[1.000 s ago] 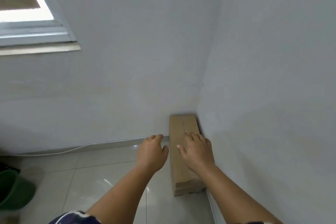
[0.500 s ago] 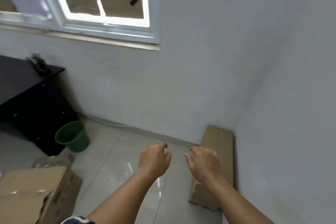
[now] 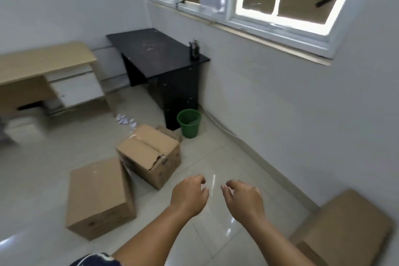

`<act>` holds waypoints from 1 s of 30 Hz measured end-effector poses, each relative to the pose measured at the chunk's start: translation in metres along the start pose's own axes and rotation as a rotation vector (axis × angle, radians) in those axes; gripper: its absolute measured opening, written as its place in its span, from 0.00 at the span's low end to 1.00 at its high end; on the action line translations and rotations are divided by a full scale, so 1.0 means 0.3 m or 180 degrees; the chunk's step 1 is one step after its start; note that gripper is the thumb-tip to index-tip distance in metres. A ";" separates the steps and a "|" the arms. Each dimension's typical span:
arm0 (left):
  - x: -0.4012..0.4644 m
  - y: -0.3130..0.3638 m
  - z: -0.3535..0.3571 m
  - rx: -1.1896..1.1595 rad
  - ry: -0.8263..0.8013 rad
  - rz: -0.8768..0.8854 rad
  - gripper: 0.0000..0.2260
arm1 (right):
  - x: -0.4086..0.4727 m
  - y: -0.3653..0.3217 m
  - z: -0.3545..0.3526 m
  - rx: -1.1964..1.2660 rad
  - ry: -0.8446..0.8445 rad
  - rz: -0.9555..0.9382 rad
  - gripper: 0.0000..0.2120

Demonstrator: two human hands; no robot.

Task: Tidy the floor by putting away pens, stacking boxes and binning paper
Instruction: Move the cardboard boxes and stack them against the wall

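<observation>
Single head-worn camera, wide-angle, looks forward and down over both forearms toward the room corner with the desk; the floor lies close below.

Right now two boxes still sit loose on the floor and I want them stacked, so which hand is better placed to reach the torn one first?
Left, probably. The left hand hangs empty nearer the torn box; the right hand, also empty, is further off.
</observation>
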State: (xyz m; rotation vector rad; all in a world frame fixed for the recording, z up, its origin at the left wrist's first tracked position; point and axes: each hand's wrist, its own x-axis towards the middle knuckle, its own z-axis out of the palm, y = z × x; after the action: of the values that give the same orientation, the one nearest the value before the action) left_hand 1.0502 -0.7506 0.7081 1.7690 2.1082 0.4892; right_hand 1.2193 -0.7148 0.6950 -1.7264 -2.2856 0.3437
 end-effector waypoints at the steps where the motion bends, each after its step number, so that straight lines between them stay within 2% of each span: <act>1: -0.016 -0.033 -0.017 -0.0003 0.0027 -0.0075 0.14 | 0.001 -0.034 0.017 0.0012 -0.0039 -0.0049 0.17; 8: -0.152 -0.455 -0.202 -0.0058 0.0225 -0.0714 0.14 | 0.027 -0.493 0.190 -0.0023 -0.0408 -0.0636 0.18; 18: -0.306 -1.105 -0.495 -0.0171 0.0491 -0.1378 0.08 | 0.021 -1.180 0.474 0.0153 -0.0770 -0.1015 0.17; 22: -0.322 -1.298 -0.562 -0.0276 0.0531 -0.1674 0.08 | 0.061 -1.353 0.557 0.0190 -0.0913 -0.1008 0.16; 26: -0.277 -1.439 -0.593 -0.0684 0.0644 -0.2039 0.06 | 0.143 -1.453 0.629 0.0353 -0.1029 -0.0909 0.19; 30: -0.162 -1.591 -0.604 -0.0990 0.0719 -0.2334 0.10 | 0.278 -1.534 0.721 0.0468 -0.1180 -0.0735 0.22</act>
State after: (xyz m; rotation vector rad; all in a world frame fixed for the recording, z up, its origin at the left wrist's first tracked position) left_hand 0.5591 -0.8840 0.6451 0.7179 2.4602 0.7616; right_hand 0.7083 -0.7650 0.6522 -1.4023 -2.6025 0.8186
